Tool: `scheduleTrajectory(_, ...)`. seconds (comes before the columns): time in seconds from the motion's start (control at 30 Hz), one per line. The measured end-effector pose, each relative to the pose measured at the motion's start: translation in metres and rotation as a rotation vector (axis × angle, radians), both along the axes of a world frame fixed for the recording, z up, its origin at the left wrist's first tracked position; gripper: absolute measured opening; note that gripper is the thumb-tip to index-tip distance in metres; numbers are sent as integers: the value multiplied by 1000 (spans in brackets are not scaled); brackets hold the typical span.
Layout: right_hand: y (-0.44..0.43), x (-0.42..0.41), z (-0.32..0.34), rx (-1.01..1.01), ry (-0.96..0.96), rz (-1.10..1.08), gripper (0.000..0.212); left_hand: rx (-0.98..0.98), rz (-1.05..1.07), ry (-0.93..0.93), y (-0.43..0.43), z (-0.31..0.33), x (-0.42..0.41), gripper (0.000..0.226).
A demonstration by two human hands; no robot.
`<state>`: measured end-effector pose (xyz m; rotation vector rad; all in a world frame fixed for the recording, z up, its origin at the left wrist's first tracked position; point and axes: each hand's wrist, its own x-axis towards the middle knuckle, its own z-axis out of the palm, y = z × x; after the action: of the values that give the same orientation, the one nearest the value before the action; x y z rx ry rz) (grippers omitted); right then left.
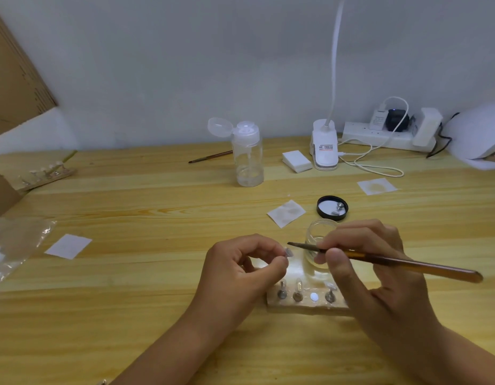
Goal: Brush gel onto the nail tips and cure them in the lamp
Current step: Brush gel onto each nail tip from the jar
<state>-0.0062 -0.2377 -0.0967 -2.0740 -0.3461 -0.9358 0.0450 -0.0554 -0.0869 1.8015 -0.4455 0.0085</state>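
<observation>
My left hand (246, 262) pinches a small clear nail tip (289, 252) on its stand, held above the table. My right hand (374, 262) grips an amber-handled gel brush (402, 263), whose dark bristle end points left and sits just right of the nail tip. Behind the brush stands a small open glass jar (320, 245). Below my hands lies a wooden holder block (304, 302) with several metal nail stands, some bearing tips. The white curing lamp (482, 137) sits at the far right edge, partly cut off.
The jar's black lid (332, 208) lies behind it. Wipes (286, 213) (377, 186) (68, 245) are scattered about. A clear pump bottle (247, 154), second brush (210, 157), clip lamp (324, 148), power strip (379, 134), another nail holder (46, 175) and a plastic bag (13, 245) are also here.
</observation>
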Motion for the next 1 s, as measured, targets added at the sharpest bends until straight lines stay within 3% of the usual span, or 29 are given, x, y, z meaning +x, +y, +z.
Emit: scheduleTrajectory(1.0, -1, 2, -2, -5, -15, 20, 17, -28, -29, 21, 0, -3, 2, 4)
